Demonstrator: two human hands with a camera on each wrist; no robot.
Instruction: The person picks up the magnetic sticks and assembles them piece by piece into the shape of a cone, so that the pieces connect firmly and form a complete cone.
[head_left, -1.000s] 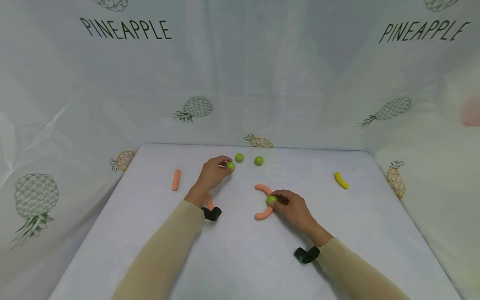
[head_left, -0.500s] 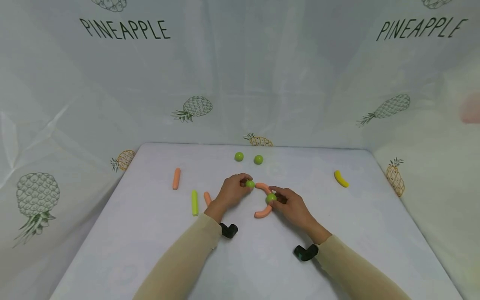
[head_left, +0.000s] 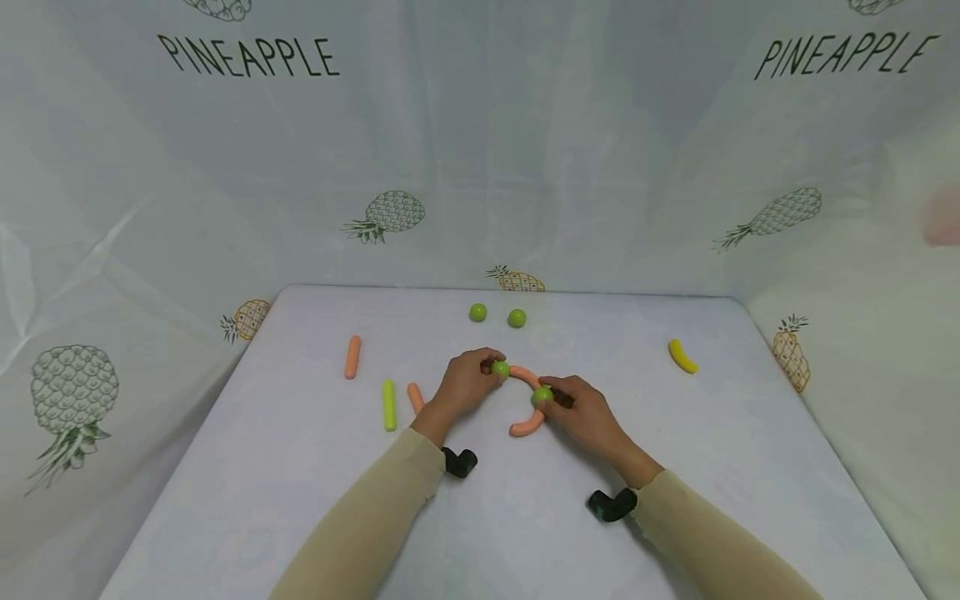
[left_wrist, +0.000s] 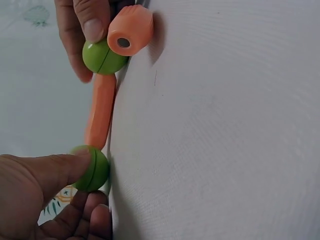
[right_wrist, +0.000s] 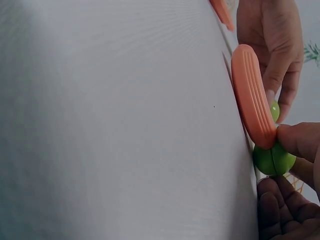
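Between the thumb and fingers of my left hand (head_left: 463, 388) is a green ball (head_left: 500, 368), touching the left end of a curved orange magnetic rod (head_left: 524, 375). My right hand (head_left: 594, 417) pinches another green ball (head_left: 542, 397), with the curved rod's other end against it. A second curved orange rod (head_left: 527, 428) runs from this ball toward the near side. In the left wrist view its free end (left_wrist: 131, 31) has a small metal disc. The right wrist view shows its grooved side (right_wrist: 254, 97) meeting the right hand's ball (right_wrist: 273, 159).
Two green balls (head_left: 477, 312) lie toward the back of the white table (head_left: 465, 542). On the left are a straight orange rod (head_left: 352, 357), a lime-green rod (head_left: 389, 406) and an orange rod (head_left: 416, 397) partly behind the left arm. A yellow curved rod (head_left: 682, 357) lies far right.
My left hand has brought its green ball from the back left to the curved rod's left end, uncovering the lime-green rod. The right hand has stayed in place with its ball.
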